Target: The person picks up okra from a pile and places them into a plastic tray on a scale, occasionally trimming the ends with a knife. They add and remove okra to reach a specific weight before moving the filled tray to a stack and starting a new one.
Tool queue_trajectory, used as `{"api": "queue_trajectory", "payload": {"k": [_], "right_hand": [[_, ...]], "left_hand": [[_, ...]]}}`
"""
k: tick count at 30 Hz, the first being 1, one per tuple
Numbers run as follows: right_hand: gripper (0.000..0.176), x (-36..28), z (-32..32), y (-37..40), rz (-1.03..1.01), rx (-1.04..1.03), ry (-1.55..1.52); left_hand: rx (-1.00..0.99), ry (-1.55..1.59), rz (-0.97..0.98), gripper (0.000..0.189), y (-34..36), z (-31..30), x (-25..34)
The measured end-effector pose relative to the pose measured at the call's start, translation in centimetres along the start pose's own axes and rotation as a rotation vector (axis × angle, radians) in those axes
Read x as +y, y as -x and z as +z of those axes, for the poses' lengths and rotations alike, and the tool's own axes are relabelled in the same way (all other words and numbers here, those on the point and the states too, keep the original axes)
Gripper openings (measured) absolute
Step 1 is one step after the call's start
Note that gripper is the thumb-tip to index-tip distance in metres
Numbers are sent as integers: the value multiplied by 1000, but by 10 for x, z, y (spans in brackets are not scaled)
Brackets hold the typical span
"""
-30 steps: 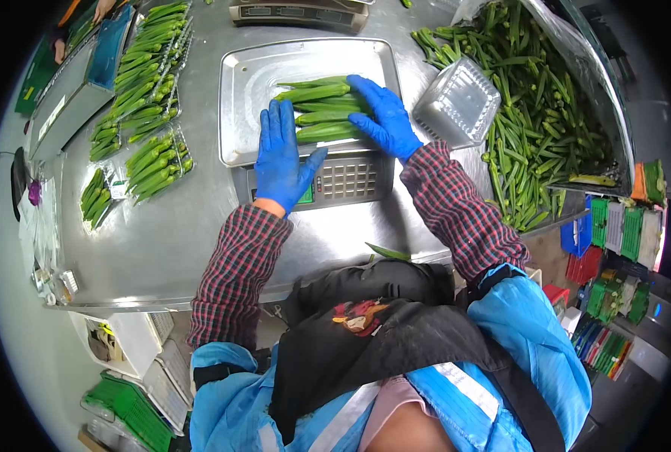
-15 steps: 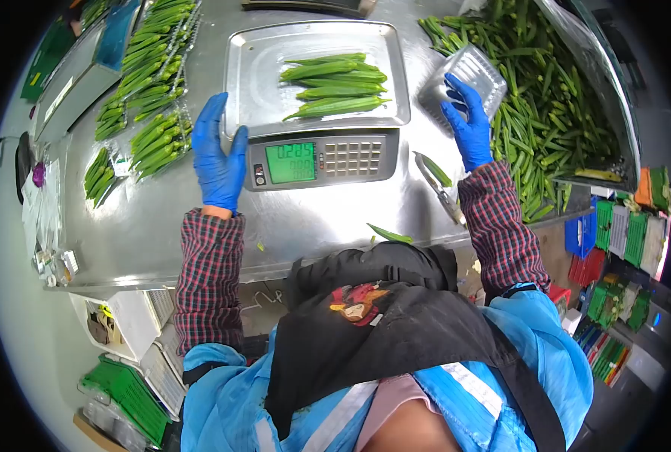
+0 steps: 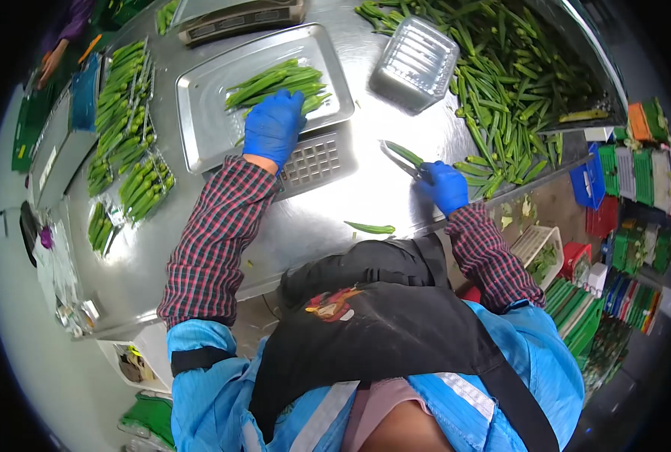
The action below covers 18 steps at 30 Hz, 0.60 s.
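Note:
My left hand [image 3: 274, 129], in a blue glove, reaches over the near edge of the metal weighing tray [image 3: 198, 113]. Its fingers are closed over the near pods of an okra bunch [image 3: 279, 77] lying there. Under my wrist, the scale's keypad [image 3: 314, 162] is partly covered and its display is hidden. On the right, my gloved right hand [image 3: 445, 188] is closed around the handle end of a knife [image 3: 398, 160]. A single okra pod [image 3: 405, 153] lies along the blade. Another loose pod [image 3: 370, 227] rests near the table's front edge.
An upturned clear plastic tub [image 3: 417, 64] stands right of the scale, beside a large okra heap [image 3: 505, 113]. Packed okra trays [image 3: 125, 113] line the left side. A second scale [image 3: 241, 21] sits at the back. Another person's hand [image 3: 51, 64] shows at far left.
My left hand has moved from the scale's left side onto the okra. My right hand has left the plastic tub and come down to the knife. The view has shifted and turned.

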State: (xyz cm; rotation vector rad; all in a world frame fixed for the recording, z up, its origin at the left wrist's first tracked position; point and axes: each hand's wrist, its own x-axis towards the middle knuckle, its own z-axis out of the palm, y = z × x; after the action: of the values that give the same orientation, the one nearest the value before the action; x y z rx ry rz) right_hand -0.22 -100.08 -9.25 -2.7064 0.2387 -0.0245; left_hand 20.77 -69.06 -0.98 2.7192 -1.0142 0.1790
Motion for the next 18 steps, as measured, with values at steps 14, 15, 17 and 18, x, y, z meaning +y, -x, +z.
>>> {"api": "queue_trajectory", "payload": {"k": [14, 15, 17, 18], "right_hand": [[37, -55, -20, 2, 193, 15, -644], [37, -66, -27, -1, 168, -24, -699], [36, -90, -37, -8, -5, 2, -698], [35, -101, -40, -9, -149, 62, -640]], "left_hand": [[83, 313, 6, 38, 27, -28, 37], [-38, 618, -9, 37, 39, -20, 45], [-168, 928, -23, 36, 57, -2, 60], [-342, 1222, -171, 35, 64, 4, 67]]}}
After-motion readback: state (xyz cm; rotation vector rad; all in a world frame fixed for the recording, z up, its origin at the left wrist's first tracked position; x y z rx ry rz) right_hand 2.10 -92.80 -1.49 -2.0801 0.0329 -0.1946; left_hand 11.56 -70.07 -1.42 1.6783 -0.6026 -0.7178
